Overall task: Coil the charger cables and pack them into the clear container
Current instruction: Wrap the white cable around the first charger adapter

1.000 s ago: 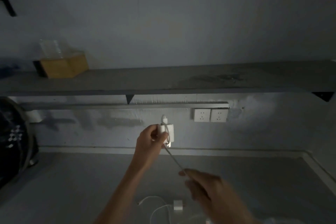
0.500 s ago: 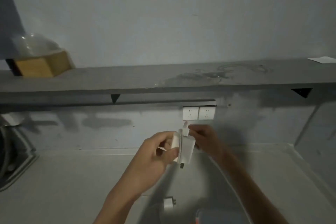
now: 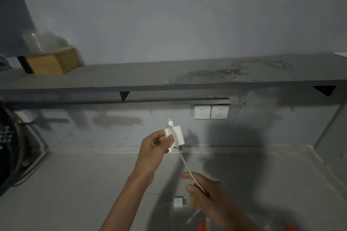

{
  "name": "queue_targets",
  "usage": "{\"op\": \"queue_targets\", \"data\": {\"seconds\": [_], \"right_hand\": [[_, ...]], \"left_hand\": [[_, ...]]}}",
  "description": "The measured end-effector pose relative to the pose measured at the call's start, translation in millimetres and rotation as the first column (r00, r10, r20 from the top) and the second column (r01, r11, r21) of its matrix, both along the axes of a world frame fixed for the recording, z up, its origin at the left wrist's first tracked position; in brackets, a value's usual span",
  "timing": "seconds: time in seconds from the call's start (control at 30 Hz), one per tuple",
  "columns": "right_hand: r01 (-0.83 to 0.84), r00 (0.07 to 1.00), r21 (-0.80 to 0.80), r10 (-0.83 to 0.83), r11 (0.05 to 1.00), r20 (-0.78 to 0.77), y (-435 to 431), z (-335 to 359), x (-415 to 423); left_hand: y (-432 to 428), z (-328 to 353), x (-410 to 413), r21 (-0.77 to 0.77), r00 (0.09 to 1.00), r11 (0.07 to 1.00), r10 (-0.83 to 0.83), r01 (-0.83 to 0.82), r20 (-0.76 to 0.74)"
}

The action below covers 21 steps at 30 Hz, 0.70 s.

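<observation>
My left hand (image 3: 153,145) holds a white charger brick (image 3: 178,136) up in front of the wall, with a couple of turns of its white cable (image 3: 188,167) wound around it. The cable runs down and to the right into my right hand (image 3: 208,196), which pinches it taut lower down. A second white charger plug (image 3: 178,201) lies on the counter below, between my arms, with more white cable beside it. The clear container is hard to make out; only blurred orange and pale shapes (image 3: 204,226) show at the bottom edge.
A grey shelf (image 3: 169,78) runs across the wall above, with a wooden hexagonal box (image 3: 54,63) at its left. Two white wall sockets (image 3: 211,111) sit under the shelf. The grey counter (image 3: 75,184) stretches left; a dark appliance (image 3: 7,146) stands at far left.
My right hand has dropped from beside the charger brick to lower right, pulling the cable taut. Another turn of cable lies around the brick. My left hand keeps the brick raised.
</observation>
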State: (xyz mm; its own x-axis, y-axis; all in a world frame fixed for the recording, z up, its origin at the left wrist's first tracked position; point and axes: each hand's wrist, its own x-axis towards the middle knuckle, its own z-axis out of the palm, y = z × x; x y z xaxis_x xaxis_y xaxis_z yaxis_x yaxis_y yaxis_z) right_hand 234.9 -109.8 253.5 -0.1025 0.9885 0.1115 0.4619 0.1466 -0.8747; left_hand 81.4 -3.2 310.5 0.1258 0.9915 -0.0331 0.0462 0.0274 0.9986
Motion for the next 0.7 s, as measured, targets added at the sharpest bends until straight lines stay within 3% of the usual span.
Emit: {"op": "queue_targets", "data": {"seconds": [0.2,0.3,0.4,0.47,0.6,0.7], "right_hand": [[-0.069,0.964,-0.009,0.069,0.998,0.257,-8,16,7],[-0.010,0.924,0.212,-0.072,0.977,0.376,-12,23,14],[-0.019,0.822,0.498,-0.270,0.867,0.501,-8,43,29],[-0.045,0.803,0.580,-0.316,0.813,0.506,1,58,40],[-0.116,0.859,0.656,-0.256,0.746,0.444,20,81,57],[-0.116,0.921,0.629,-0.154,0.769,0.359,33,89,59]], "left_hand": [[0,-25,15,-0.146,0.988,0.989,0.000,0.022,0.152],[-5,-28,17,-0.066,0.998,0.996,-0.059,0.059,0.001],[-22,-29,17,0.026,0.961,0.982,-0.179,0.189,-0.209],[-35,-28,15,0.061,0.921,0.959,-0.246,0.276,-0.304],[-51,-18,9,0.108,0.886,0.922,-0.320,0.373,-0.335],[-62,-2,1,0.130,0.853,0.886,-0.376,0.445,-0.362]]}}
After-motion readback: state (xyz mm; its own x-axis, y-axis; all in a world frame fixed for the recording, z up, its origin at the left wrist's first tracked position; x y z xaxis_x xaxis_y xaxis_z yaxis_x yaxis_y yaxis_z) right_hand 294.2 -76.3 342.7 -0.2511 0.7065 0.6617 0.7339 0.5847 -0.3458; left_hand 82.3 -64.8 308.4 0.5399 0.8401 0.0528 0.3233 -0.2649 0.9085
